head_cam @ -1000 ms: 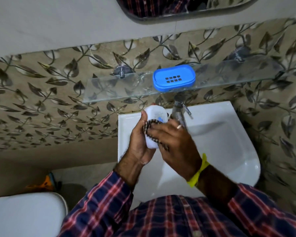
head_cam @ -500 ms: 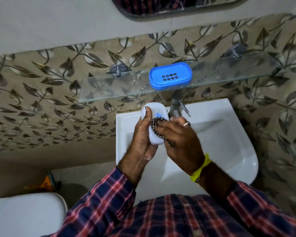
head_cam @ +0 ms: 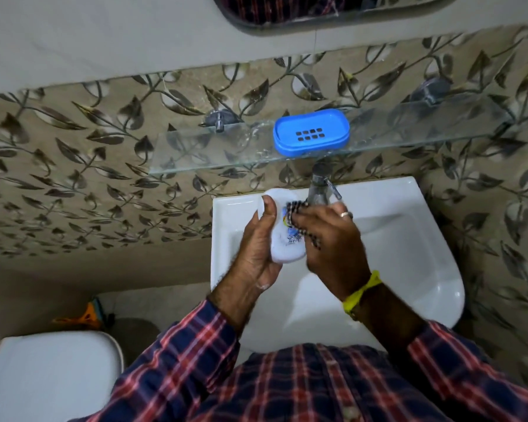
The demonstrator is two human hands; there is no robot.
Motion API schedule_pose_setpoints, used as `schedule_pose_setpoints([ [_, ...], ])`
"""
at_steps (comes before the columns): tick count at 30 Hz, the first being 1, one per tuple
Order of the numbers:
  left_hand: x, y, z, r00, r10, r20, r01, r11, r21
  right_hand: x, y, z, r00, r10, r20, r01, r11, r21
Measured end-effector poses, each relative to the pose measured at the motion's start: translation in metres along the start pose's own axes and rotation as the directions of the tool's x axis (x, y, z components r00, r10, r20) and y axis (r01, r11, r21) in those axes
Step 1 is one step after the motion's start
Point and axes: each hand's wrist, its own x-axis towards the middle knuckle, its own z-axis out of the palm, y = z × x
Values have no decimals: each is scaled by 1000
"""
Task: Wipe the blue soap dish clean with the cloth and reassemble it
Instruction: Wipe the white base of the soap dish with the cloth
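Above a white sink (head_cam: 409, 239), the left hand (head_cam: 253, 251) grips a white tray (head_cam: 282, 245). Right hand (head_cam: 333, 242) pinches a cloth (head_cam: 296, 208) against it, tap (head_cam: 319, 187) just beyond. Blue dish (head_cam: 311, 135) sits on the far glass shelf (head_cam: 195, 153).

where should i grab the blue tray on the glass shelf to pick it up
Pinch the blue tray across its short width at the long rims, coming from above and the front. It lies flat on the glass shelf against the wall, so the back is blocked, and its front edge overhangs slightly.

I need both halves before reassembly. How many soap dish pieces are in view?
2: the blue slotted tray on the glass shelf, and the white base held in the left hand over the sink.
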Motion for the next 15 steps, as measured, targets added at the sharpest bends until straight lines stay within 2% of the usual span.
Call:
schedule_pose_setpoints([
  [2, 5, -9, -5, 999, -28, 36, 27, 1000, 12, 11, -6, 4, 998, 5, -57, -2, 999, 46],
  [5, 16, -6, -15, 1000, 6, -9, -5, 997, 76, -6, -10, 7, 989, -142, -32, 143, 989, 44],
  [7, 7, -4, -16, 1000, -9, 1, 9, 1000, 30, -7, -5, 4, 996, -48, -78, 51, 998, 47],
  [9, 1, -10, -12, 999, -40, -13, 41, 995, 94, 11, -4, 4, 988, 89, -128, -80, 994, 75],
  [10, -2, -11, -9, 1000, -18, -17, 19, 994, 103, 20, -7, 4, 988, 92, -128, -82, 993, 80],
  [13, -2, -5, -9, 999, 19, -42, -17, 999, 36, 20, -16, 4, 994, -89, -55, 93, 993, 75],
  [15, -2, -3, -10, 997, 33, -65, -32, 999, 10, 15, -15, 1, 992, -118, -33, 120, 989, 86],
])
